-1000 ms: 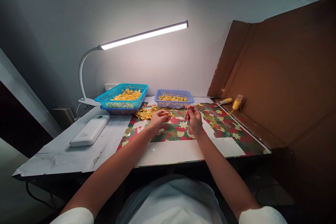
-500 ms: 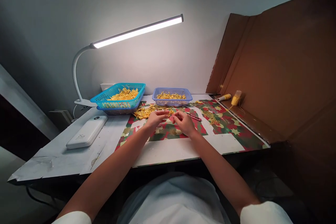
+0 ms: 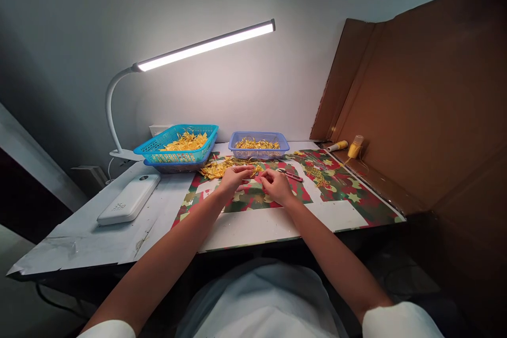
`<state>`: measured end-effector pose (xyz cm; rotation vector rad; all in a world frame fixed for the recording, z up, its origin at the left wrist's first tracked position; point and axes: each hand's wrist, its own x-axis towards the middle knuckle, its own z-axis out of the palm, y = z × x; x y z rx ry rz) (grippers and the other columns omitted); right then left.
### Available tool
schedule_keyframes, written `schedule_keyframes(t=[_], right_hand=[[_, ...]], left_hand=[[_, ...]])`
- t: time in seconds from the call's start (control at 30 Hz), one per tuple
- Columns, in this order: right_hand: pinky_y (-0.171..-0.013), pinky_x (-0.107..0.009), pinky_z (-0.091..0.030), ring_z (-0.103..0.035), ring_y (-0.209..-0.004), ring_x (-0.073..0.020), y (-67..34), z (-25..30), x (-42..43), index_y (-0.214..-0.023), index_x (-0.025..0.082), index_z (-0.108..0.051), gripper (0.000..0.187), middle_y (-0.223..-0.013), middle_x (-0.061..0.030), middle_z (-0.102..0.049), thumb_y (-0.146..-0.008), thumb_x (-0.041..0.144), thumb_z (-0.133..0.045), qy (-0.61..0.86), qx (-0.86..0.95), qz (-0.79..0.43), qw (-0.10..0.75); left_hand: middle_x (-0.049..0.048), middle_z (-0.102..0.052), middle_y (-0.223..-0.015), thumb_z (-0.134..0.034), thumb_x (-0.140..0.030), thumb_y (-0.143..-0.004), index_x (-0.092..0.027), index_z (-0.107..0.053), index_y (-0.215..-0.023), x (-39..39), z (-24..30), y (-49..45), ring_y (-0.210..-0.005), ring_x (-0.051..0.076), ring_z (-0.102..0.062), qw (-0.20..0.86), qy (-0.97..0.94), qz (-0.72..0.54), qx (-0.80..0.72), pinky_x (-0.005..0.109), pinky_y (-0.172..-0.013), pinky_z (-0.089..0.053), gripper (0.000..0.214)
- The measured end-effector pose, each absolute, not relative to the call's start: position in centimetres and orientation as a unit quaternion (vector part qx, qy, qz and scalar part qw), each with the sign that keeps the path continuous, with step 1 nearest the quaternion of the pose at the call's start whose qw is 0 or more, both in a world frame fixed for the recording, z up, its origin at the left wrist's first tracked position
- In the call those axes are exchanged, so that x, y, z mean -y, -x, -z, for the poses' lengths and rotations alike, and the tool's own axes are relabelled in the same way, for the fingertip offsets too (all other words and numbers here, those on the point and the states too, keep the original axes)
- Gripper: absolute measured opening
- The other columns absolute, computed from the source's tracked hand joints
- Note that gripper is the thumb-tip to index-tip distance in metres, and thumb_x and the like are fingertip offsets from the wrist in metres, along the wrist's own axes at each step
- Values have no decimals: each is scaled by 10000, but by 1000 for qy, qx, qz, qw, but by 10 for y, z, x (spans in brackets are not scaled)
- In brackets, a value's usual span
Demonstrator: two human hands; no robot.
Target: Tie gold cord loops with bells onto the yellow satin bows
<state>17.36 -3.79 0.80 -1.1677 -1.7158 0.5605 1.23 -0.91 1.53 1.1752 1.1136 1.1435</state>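
Behind the table (image 3: 158, 216), a pale wall (image 3: 237, 100) is catching light from a lamp (image 3: 208, 46) that is leaning over the work, presumably for fine detail. Above a patterned sheet (image 3: 253, 200), the left hand (image 3: 233, 179) is curling nearly closed, apparently pinching a small gold piece (image 3: 256, 170) between the two hands, likely to steady it. The right hand (image 3: 275, 185) is bunching its fingertips just right of that; whether they are gripping anything, I cannot tell. Loose gold strips (image 3: 214, 170) are lying just beyond the left hand, probably for easy reach, while a teal basket (image 3: 178, 157) and a purple basket (image 3: 259, 154) are containing more on the far side.
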Motion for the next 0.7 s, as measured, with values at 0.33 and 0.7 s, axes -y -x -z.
schedule_keyframes(t=[0.33,0.7], right_hand=[[-542,-248,-364,-505,-530,-133,-172,-8,38,-706,195,-593,140,-583,8,-598,-773,274,-498,486,692,-231,482],[-525,-255,-365,-509,-504,-141,-167,-4,36,-697,198,-569,134,-552,10,-578,-771,282,-494,501,667,-240,496]], left_hand=[[83,-726,-843,-772,-297,-530,-175,-745,-852,13,-19,-14,-779,192,-663,552,-488,-485,-472,238,-596,-462,345],[75,-724,-826,-809,-348,-504,-162,-706,-853,15,-19,-16,-766,204,-679,539,-511,-498,-448,262,-626,-471,409]])
